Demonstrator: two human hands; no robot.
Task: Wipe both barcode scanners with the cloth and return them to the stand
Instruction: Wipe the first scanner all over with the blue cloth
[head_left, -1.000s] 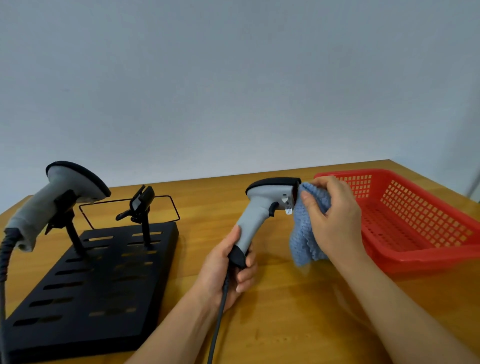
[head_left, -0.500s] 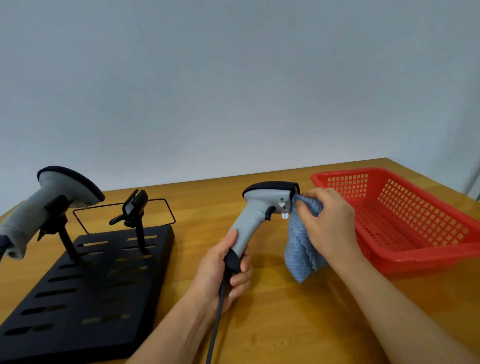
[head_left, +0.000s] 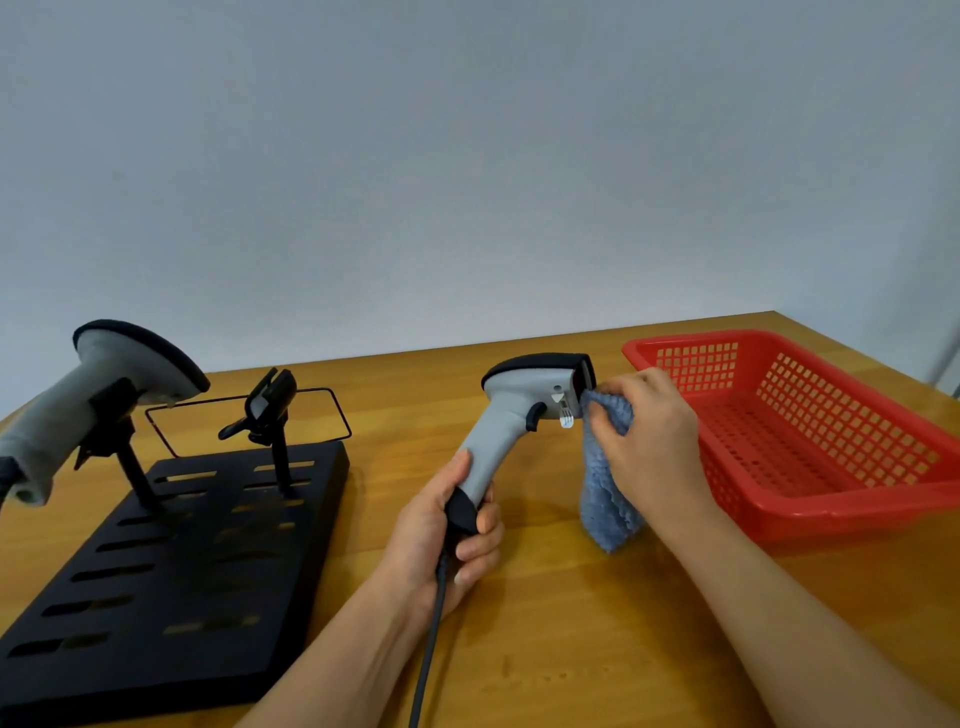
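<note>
Wiping is the step in hand, and it looks to be centred on the front window of the scanner (head_left: 524, 410). The left hand (head_left: 447, 535) is wrapped round the lower handle, fingers curled tight, holding the scanner upright above the table (head_left: 545, 649) with its cable (head_left: 431, 639) trailing down toward the body. The right hand (head_left: 649, 441) pinches a bunched blue cloth (head_left: 605, 493) and presses its top fold against the scanner's face, while the rest of the cloth hangs loose below the fingers.

To do this well, I would keep the left grip steady and low so the head stays exposed, and turn the scanner a little at a time so the cloth reaches the window, sides and top. Light pressure should be enough on the glass; the loose tail is best gathered so it does not drag.

Left of the left hand, the second scanner (head_left: 98, 395) sits in its cradle on the black stand (head_left: 171, 571), beside an empty cradle (head_left: 267, 410). A red basket (head_left: 831, 499) lies just right of the right hand.
</note>
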